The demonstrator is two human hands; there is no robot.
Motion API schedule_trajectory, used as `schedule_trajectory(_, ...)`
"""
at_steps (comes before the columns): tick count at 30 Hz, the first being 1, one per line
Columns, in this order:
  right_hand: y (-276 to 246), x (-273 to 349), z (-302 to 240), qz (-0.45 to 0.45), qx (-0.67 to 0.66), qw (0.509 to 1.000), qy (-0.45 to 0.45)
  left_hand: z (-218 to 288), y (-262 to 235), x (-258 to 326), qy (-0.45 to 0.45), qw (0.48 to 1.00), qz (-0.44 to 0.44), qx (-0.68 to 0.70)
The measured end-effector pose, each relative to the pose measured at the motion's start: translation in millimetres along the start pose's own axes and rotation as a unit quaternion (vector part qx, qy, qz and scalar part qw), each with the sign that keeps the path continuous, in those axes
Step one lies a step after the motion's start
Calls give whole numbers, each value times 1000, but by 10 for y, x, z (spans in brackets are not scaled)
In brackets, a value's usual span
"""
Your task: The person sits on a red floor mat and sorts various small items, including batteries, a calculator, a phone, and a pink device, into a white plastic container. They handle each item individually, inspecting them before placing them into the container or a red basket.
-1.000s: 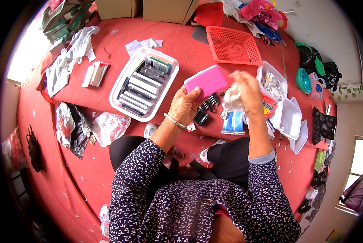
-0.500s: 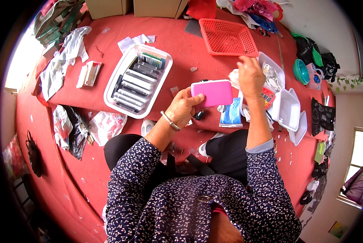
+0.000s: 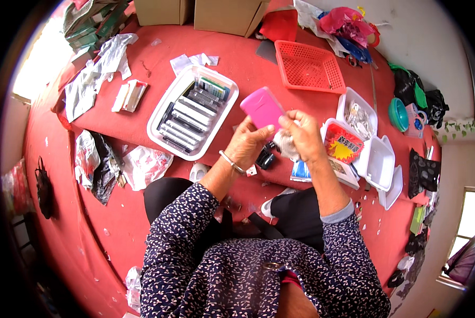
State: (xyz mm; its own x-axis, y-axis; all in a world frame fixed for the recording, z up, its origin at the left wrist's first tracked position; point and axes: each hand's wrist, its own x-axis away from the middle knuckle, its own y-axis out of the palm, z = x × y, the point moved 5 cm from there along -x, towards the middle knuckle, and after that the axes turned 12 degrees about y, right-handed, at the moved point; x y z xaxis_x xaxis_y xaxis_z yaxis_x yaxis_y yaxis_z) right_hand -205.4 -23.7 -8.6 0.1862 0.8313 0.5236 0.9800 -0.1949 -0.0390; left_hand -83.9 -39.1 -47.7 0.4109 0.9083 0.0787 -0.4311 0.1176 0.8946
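My left hand grips a flat pink case with rounded corners by its lower edge, tilting it above the red cloth. At the case's lower right corner, my right hand has its fingers closed around a crumpled whitish cloth. Its fingertips meet the case's edge; whether the cloth touches the case there, I cannot tell. Beneath the hands lie a small black object and a blue packet, partly covered by my right wrist. Left of them stands a white tub holding a row of flat black and white cases.
A red perforated basket lies at the far right. Nearer stand a white bin with tangled white cords, a red-and-yellow card and empty white containers. Plastic bags lie left; cardboard boxes stand at the back.
My right hand has come down and left from near the basket to the pink case, bringing the whitish cloth. My left hand has tilted the case more upright. The whole view has shifted slightly.
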Motion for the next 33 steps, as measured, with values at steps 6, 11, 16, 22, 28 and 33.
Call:
schedule_trajectory(6,-91,178,-363,228,316,888,-244,14,-172,71,-71,987,62,-133)
schedule_trajectory(11,351,402,-484,125,397,830,-371,-263,-50,220,-115,919,-153,-345)
schedule_trajectory(16,-252,-25,-527,288,395,783,-383,-140,7,271,-120,975,-54,-180)
schedule_trajectory(22,81,-78,-50,-190,125,974,11,189,-52,79,-47,995,70,-58)
schedule_trajectory(28,317,-153,-91,-171,75,982,40,299,-152,14,55,983,153,-84)
schedule_trajectory(33,487,-763,-451,52,425,884,-187,71,-451,148,-38,914,260,-311)
